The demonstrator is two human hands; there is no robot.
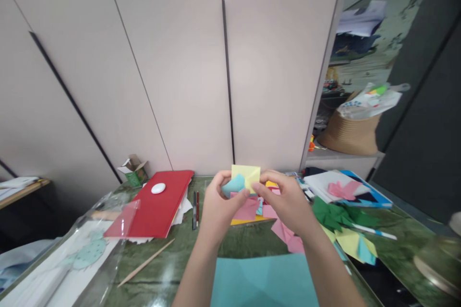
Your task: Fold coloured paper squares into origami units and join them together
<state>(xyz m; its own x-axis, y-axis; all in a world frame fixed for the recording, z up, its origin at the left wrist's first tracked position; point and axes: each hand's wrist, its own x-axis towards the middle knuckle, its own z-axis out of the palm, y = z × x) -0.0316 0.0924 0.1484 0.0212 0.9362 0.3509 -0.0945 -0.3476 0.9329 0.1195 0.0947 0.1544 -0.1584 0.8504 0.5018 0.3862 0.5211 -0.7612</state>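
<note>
And now, above the green marbled tabletop (144, 249), a small folded paper (248, 172) in yellow and light blue is being held up at the centre. Its left side is grasped between thumb and fingers by the left hand (221, 206); its right side is pinched by the right hand (288, 199), that thumb pressed to the yellow face. Pink paper pieces (247, 210) are seen just below, at six o'clock, and farther down a blue sheet (264, 280) is laid flat between the forearms. At nine o'clock a red folder (158, 206) is topped by a white oval object (158, 188); at eight, a pointed wooden stick (146, 263) is spotted. Green paper (334, 213) is bunched between three and four, and a brown woven hat (351, 132) is shelved at two.
</note>
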